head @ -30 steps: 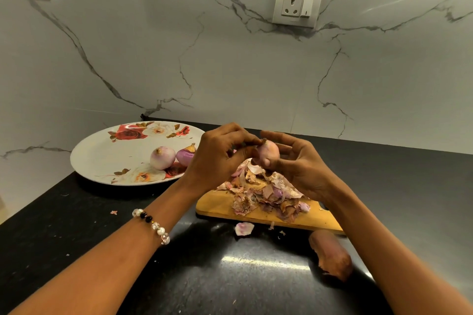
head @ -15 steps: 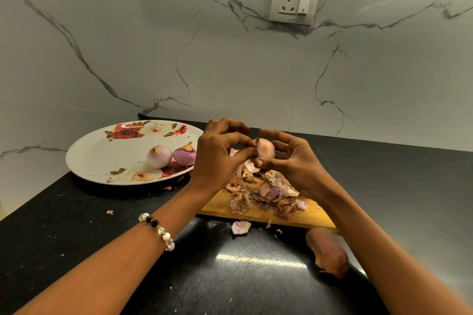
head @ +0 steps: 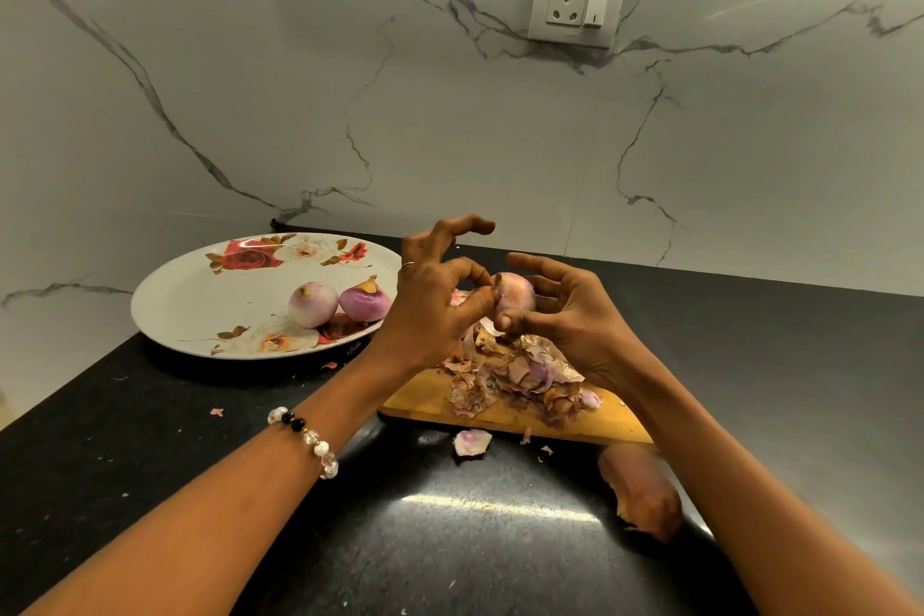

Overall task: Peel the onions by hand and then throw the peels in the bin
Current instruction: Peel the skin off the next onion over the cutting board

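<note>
Both hands on one onion above the board, peel partly off.

Left to right: flowered plate [head: 200,305] at the worktop's [head: 150,440] back-left, near the wall, holds two peeled onions [head: 313,304] touching side by side close to its right rim. Left hand [head: 435,300], bead bracelet [head: 304,439] on the wrist, pinches at the onion's skin with thumb and forefinger; other fingers raised and curled. Held onion [head: 515,289] sits between both hands, above the wooden board [head: 430,403]. Right hand [head: 570,315] cradles it, thumb pressed on the front, fingers spread behind. Peel pile [head: 515,375] covers the board's middle; one loose scrap [head: 471,441] on the worktop just off the board's near edge. Brownish lump [head: 642,498] near the board's right end, too blurred to identify.
</note>
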